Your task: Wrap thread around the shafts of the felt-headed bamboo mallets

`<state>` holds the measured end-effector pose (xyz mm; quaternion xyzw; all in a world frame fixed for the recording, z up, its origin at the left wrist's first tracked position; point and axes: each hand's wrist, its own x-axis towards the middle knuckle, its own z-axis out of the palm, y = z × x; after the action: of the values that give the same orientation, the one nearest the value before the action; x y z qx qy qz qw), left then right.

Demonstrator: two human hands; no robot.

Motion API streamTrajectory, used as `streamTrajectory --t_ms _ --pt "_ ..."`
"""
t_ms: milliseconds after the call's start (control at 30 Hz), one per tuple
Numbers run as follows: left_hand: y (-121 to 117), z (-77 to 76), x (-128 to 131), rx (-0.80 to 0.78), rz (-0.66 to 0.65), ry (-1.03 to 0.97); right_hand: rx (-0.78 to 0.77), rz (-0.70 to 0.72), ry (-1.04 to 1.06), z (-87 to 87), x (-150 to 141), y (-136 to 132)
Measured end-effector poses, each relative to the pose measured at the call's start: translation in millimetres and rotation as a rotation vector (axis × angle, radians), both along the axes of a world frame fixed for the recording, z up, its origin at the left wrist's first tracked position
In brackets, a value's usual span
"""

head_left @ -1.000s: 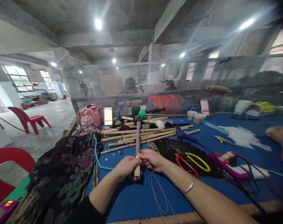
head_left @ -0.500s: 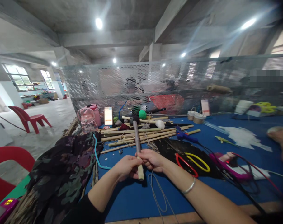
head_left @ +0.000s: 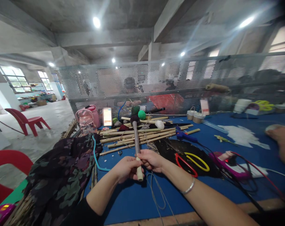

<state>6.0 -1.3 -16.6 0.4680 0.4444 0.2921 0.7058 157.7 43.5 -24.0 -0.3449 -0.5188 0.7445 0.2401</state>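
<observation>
My left hand [head_left: 129,168] is closed around the lower part of a stick [head_left: 136,138]. Just above it, my right hand [head_left: 151,160] pinches the same stick, its fingers touching the left hand's. The stick's upper length looks grey and wrapped, while its near end is bare and pale, like bamboo. Thin grey cord [head_left: 161,193] trails in loops from beneath my right hand onto the blue tabletop [head_left: 123,204]. Whether my right fingers also hold that cord is hidden. Beyond the stick's far end sits a dark ball of yarn [head_left: 134,119].
Several bamboo sticks [head_left: 118,145] lie across the table with yarn balls, including a green one [head_left: 141,115]. To the right are scissors [head_left: 196,161], a blue glue gun [head_left: 184,135] and a purple power strip [head_left: 229,166]. Patterned dark cloth [head_left: 62,169] covers the left. Another person's hand [head_left: 280,138] rests far right.
The whole view has shifted slightly. Both hands keep their hold on the stick, with hardly any change in finger position.
</observation>
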Motion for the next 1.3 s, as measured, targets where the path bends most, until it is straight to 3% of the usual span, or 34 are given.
streamTrajectory --t_ms 167,267,333,533,633,833,1000,1133,1200,1300 --pt "3 -9.1 1 0.159 0.116 0.271 0.086 -0.047 -0.101 -5.6 -7 -1" --pt "4 -11.1 1 0.233 0.138 0.232 0.076 -0.046 -0.093 -5.8 -7 -1" --pt "3 -8.2 2 0.188 0.12 0.14 0.054 -0.048 -0.06 -4.5 -6 -1" --pt "1 2.0 6 -0.016 0.241 -0.009 0.093 -0.055 -0.065 -5.8 -5 -1" --pt "2 0.9 8 -0.105 0.262 -0.074 0.226 -0.107 -0.092 -11.3 -7 1" --pt "6 5.2 5 -0.193 0.477 -0.204 0.625 -0.241 -0.251 -15.9 -7 2" --pt "5 9.2 3 -0.17 0.479 -0.19 0.823 -0.277 -0.458 -11.6 6 4" --pt "3 9.3 3 -0.142 0.47 -0.116 0.952 -0.554 -0.716 -3.4 20 9" --pt "3 8.2 5 -0.111 0.47 -0.066 1.042 -0.686 -0.656 -0.4 19 8" --pt "3 3.4 7 -0.041 0.443 0.035 0.968 -0.646 -0.403 -2.3 7 2"
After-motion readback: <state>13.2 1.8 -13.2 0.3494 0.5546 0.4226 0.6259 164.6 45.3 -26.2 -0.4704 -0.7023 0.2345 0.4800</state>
